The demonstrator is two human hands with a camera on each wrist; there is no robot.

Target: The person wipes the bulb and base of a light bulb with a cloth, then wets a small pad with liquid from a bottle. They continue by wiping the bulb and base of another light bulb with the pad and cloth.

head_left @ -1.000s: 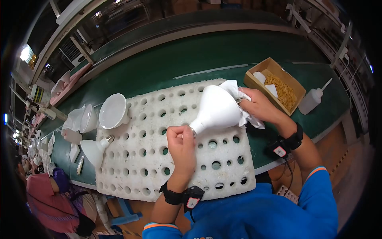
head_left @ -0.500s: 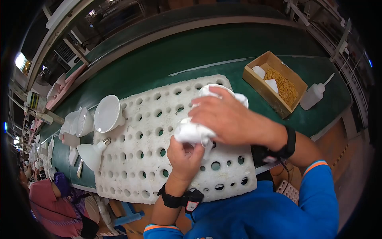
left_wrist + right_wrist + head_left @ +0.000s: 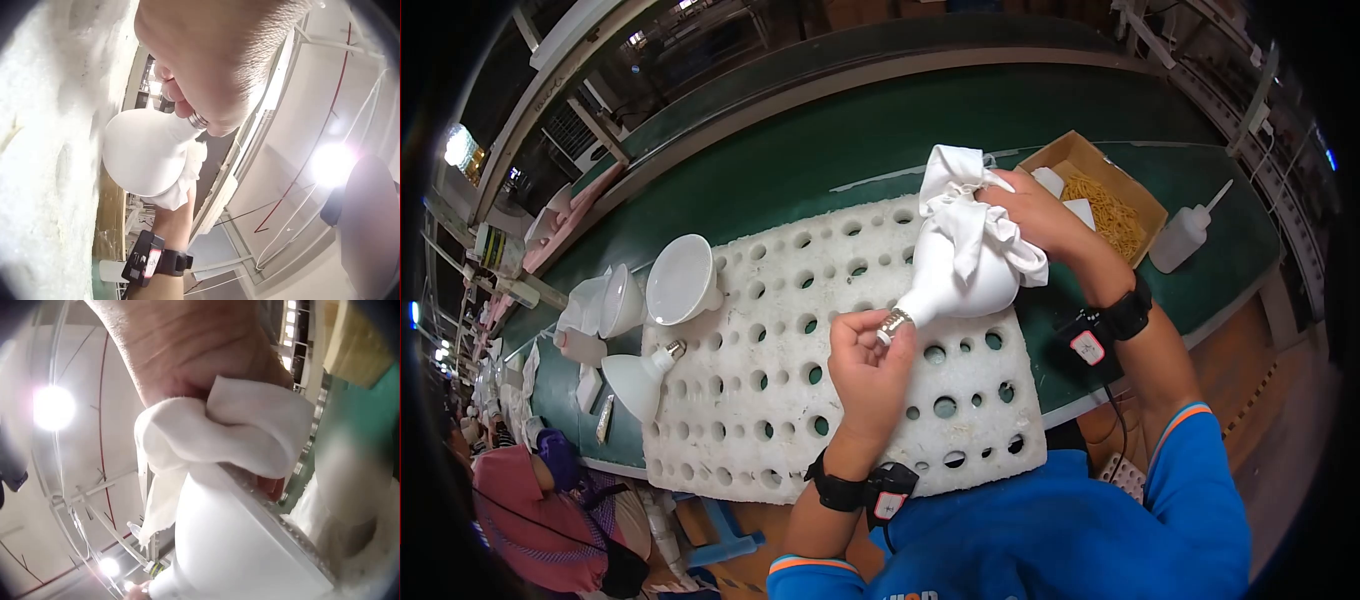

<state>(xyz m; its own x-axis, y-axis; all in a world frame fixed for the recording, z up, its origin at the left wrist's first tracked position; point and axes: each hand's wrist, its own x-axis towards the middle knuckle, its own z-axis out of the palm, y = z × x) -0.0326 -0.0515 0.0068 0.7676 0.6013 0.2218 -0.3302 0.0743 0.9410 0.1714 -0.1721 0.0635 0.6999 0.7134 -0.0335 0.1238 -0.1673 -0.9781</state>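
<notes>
A large white reflector bulb is held tilted over the foam board, its wide end away from the person. My left hand pinches its metal screw base between thumb and fingers. At the wide end, my right hand grips a bunched white cloth that drapes over the bulb's side. In the right wrist view the cloth is folded against the rim, and most of the right fingers are hidden behind it. The left wrist view shows the bulb's smooth white body.
Under the hands lies a white foam board with rows of holes. Three more bulbs, one a reflector bulb, are at its left edge. A cardboard box of yellow strands and a squeeze bottle stand right. Another person is at far left.
My right hand went from the bulb's wide end to its neck beside the left hand, then back up to the wide end with the cloth. The left hand stays near the base.
</notes>
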